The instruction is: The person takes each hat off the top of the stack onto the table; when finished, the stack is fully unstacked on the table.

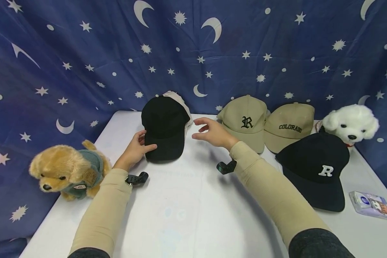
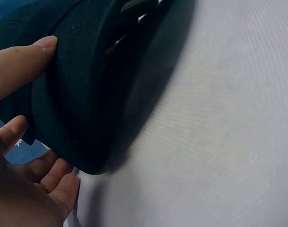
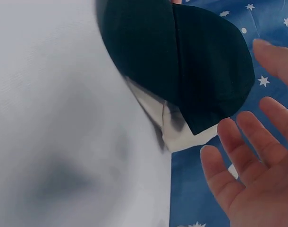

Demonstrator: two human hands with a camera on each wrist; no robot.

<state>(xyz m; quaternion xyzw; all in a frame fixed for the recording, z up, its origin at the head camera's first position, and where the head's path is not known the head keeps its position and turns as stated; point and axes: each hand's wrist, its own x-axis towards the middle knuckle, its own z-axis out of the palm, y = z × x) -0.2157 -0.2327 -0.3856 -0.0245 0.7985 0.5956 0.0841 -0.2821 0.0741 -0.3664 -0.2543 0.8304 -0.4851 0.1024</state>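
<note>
A plain black baseball cap (image 1: 166, 123) stands at the back left of the table, its brim toward me. Behind it, a pale cap (image 1: 177, 98) shows only along its top and right edge. My left hand (image 1: 136, 148) holds the black cap by its left side. In the left wrist view, the thumb (image 2: 47, 43) lies on the cloth and the fingers curl below the edge. My right hand (image 1: 214, 132) hovers just right of the black cap, fingers spread and loosely bent, with nothing in them. The right wrist view shows its fingertips (image 3: 226, 126) apart near the crown.
Right of my hands sit a beige cap with an R (image 1: 245, 118), a tan COLORADO cap (image 1: 290, 122) and a dark cap with a white R (image 1: 316, 168). A white plush dog (image 1: 351, 123), a small purple pack (image 1: 371, 205) and a brown plush dog (image 1: 67, 170) flank the white table (image 1: 180, 215).
</note>
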